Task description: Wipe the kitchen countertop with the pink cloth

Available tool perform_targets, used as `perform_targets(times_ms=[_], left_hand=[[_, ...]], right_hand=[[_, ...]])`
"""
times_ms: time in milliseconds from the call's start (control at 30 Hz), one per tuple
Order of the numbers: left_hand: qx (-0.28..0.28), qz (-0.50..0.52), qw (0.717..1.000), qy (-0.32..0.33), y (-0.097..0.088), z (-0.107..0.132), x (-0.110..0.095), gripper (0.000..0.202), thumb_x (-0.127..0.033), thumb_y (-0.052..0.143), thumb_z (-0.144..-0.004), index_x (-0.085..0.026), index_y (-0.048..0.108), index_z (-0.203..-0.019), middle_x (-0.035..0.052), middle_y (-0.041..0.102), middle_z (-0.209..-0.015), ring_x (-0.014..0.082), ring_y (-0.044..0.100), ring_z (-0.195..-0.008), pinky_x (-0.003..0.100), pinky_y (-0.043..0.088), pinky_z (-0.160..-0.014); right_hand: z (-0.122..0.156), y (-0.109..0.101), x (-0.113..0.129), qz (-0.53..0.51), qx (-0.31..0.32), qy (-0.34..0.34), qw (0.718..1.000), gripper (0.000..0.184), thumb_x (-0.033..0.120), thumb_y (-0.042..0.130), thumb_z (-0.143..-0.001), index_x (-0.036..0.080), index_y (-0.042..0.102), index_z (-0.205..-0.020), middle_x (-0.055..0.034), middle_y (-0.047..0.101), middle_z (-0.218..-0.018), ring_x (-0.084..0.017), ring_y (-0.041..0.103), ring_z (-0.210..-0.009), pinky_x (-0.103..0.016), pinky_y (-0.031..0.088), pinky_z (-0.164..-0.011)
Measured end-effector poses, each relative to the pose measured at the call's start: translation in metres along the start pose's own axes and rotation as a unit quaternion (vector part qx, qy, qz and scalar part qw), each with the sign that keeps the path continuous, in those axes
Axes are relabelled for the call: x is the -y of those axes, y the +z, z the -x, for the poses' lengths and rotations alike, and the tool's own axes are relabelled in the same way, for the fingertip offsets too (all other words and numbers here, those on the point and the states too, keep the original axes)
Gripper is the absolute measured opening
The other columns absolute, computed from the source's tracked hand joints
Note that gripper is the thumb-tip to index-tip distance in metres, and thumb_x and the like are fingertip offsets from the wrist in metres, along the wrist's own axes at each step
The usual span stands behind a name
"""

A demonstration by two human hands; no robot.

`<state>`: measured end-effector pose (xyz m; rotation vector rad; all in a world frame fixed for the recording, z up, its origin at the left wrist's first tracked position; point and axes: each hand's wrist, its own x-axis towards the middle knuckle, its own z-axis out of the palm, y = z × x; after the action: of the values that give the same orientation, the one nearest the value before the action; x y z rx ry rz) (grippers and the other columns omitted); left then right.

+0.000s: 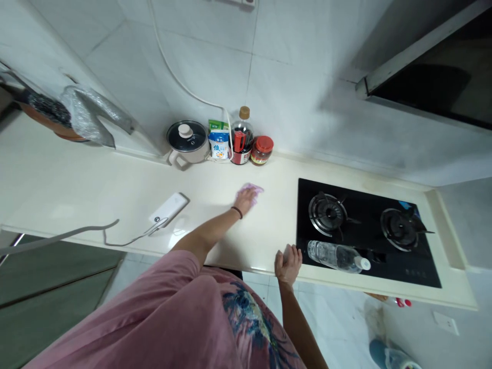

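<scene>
My left hand (246, 199) reaches out over the cream counter (96, 189) and lies flat on a small purple cloth (255, 188), pressing it to the surface. A dark band sits on that wrist. My right hand (288, 264) rests on the counter's front edge, fingers curled over it, holding nothing I can see. Just right of it a clear plastic bottle (338, 255) lies on its side on the black gas hob (365, 230).
Against the tiled wall stand a small lidded pot (187, 141), a blue-white packet (219, 145), a dark sauce bottle (242, 138) and a red-lidded jar (262, 150). A white power bank (168, 210) with a cable lies at left. A range hood (423, 77) hangs at upper right.
</scene>
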<state>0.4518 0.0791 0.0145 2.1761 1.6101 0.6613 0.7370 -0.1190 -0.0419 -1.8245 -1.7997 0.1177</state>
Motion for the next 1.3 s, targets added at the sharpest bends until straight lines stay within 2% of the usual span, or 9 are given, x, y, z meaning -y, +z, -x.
perform_targets(times_ms=[133, 233, 367, 500, 667, 867, 1033, 1167, 1300], left_hand=[[-0.032, -0.01, 0.999, -0.024, -0.013, -0.038, 0.018, 0.042, -0.041, 0.069, -0.104, -0.018, 0.063, -0.138, 0.0112, 0.065, -0.137, 0.025, 0.068, -0.117, 0.047, 0.061, -0.098], [-0.029, -0.012, 0.999, -0.021, -0.001, -0.051, 0.003, 0.042, -0.041, 0.069, -0.104, -0.017, 0.063, -0.138, 0.0113, 0.065, -0.137, 0.0248, 0.068, -0.116, 0.047, 0.061, -0.098], [0.011, -0.008, 0.999, 0.029, 0.038, -0.048, -0.049, 0.043, -0.04, 0.068, -0.104, -0.021, 0.062, -0.142, 0.0116, 0.061, -0.146, 0.0277, 0.064, -0.126, 0.051, 0.056, -0.107], [0.076, 0.003, 0.99, 0.12, 0.091, -0.01, -0.107, 0.047, -0.027, 0.067, -0.1, -0.031, 0.063, -0.147, 0.007, 0.055, -0.158, 0.0281, 0.054, -0.137, 0.046, 0.045, -0.114], [0.122, -0.01, 0.954, 0.273, 0.128, 0.01, -0.106, 0.038, -0.026, 0.061, -0.102, -0.025, 0.068, -0.14, 0.0102, 0.057, -0.157, 0.0283, 0.055, -0.134, 0.041, 0.045, -0.106], [0.068, -0.001, 0.992, 0.103, 0.094, -0.102, -0.047, 0.049, -0.019, 0.061, -0.101, -0.025, 0.062, -0.149, 0.0094, 0.058, -0.156, 0.0278, 0.051, -0.14, 0.046, 0.042, -0.117], [-0.043, -0.005, 0.999, -0.017, 0.052, -0.189, -0.009, 0.039, -0.036, 0.07, -0.102, -0.02, 0.065, -0.137, 0.0116, 0.063, -0.143, 0.0271, 0.063, -0.126, 0.05, 0.056, -0.107], [-0.05, -0.001, 0.999, -0.021, 0.049, -0.206, -0.004, 0.042, -0.042, 0.069, -0.104, -0.018, 0.063, -0.138, 0.011, 0.065, -0.137, 0.025, 0.068, -0.116, 0.047, 0.061, -0.098], [-0.028, 0.005, 1.0, 0.004, 0.066, -0.189, -0.029, 0.043, -0.042, 0.069, -0.104, -0.018, 0.063, -0.138, 0.0113, 0.065, -0.138, 0.0253, 0.068, -0.117, 0.048, 0.061, -0.099]], right_hand=[[0.001, 0.001, 0.0, -0.005, -0.004, 0.004, 1.0, 0.056, 0.051, 0.052, -0.105, 0.012, 0.062, -0.143, -0.0258, 0.059, -0.147, -0.04, 0.037, -0.153, -0.073, 0.041, -0.117], [0.002, 0.002, -0.001, -0.016, -0.006, 0.008, 1.0, 0.055, 0.051, 0.052, -0.105, 0.012, 0.062, -0.142, -0.026, 0.059, -0.148, -0.041, 0.037, -0.154, -0.073, 0.04, -0.117], [0.002, 0.002, -0.002, -0.029, 0.003, 0.006, 1.0, 0.056, 0.051, 0.051, -0.105, 0.013, 0.062, -0.144, -0.0266, 0.057, -0.151, -0.043, 0.035, -0.155, -0.076, 0.039, -0.117], [0.003, 0.002, -0.003, -0.028, 0.003, -0.002, 1.0, 0.054, 0.048, 0.053, -0.105, 0.013, 0.061, -0.144, -0.0272, 0.057, -0.151, -0.043, 0.037, -0.154, -0.078, 0.039, -0.116], [0.004, 0.002, -0.004, -0.041, -0.004, -0.01, 0.999, 0.053, 0.048, 0.052, -0.105, 0.016, 0.06, -0.147, -0.0266, 0.057, -0.151, -0.045, 0.037, -0.154, -0.08, 0.039, -0.114], [0.005, 0.001, -0.005, -0.035, 0.021, 0.004, 0.999, 0.056, 0.05, 0.05, -0.105, 0.018, 0.058, -0.15, -0.0251, 0.056, -0.154, -0.046, 0.035, -0.155, -0.079, 0.039, -0.114], [0.006, 0.003, -0.007, -0.043, 0.01, -0.019, 0.999, 0.058, 0.046, 0.052, -0.104, 0.023, 0.051, -0.157, -0.0235, 0.054, -0.156, -0.046, 0.036, -0.155, -0.082, 0.038, -0.112], [0.007, 0.002, -0.006, -0.034, 0.035, 0.005, 0.999, 0.057, 0.047, 0.05, -0.105, 0.022, 0.052, -0.157, -0.0231, 0.052, -0.158, -0.046, 0.034, -0.156, -0.081, 0.038, -0.113], [0.007, 0.0, -0.005, -0.029, 0.032, 0.009, 0.999, 0.054, 0.045, 0.053, -0.104, 0.023, 0.055, -0.153, -0.0226, 0.053, -0.157, -0.045, 0.035, -0.156, -0.079, 0.04, -0.113]])
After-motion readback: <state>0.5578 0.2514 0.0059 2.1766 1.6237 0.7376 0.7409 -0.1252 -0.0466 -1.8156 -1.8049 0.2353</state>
